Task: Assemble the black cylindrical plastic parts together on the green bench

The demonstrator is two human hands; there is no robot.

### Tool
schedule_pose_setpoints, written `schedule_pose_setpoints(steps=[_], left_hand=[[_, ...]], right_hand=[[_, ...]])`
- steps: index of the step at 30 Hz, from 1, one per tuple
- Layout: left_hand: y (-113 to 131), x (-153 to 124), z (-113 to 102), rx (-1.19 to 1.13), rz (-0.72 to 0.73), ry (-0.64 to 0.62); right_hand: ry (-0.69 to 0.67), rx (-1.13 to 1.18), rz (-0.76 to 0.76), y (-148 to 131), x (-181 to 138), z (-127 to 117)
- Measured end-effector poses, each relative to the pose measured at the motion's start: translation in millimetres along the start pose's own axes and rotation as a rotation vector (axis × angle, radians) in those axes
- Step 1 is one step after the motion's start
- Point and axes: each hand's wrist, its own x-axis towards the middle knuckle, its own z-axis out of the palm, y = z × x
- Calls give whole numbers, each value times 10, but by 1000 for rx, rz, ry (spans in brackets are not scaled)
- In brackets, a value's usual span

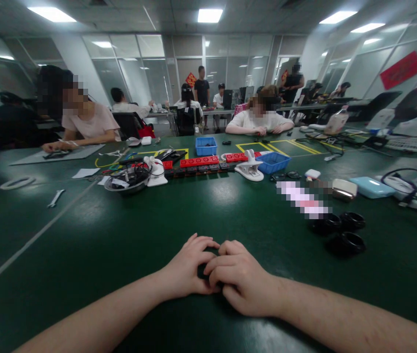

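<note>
A small black object [203, 271] is located at the near edge of the table [94, 264], between the two hands and mostly hidden by them. It is partly encircled by the curved fingers and thumb of the left hand [182, 268], and appears to be held there. From the right hand [247, 278], the object lies to the left, just beside the curled fingertips; whether it is also gripped by them cannot be told. The left hand is judged the nearer, being bent around it. The long axis cannot be determined. Three black round pieces [344, 250] are noted well apart to the right; a wrench [56, 198] is noted at far left.
</note>
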Motion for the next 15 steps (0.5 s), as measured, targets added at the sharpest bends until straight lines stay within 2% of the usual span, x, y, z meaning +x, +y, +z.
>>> schedule_pose_setpoints(steps=[6, 10, 13, 15], left_hand=[[-15, 0, 2, 1, -4, -12], [-22, -3, 15, 5, 6, 1], [-14, -5, 13, 5, 15, 18], [-5, -8, 4, -2, 19, 20]], right_hand=[[49, -77, -95, 34, -21, 55], [77, -68, -132, 0, -24, -32], [178, -83, -145, -49, -29, -122], [239, -108, -95, -64, -31, -147]])
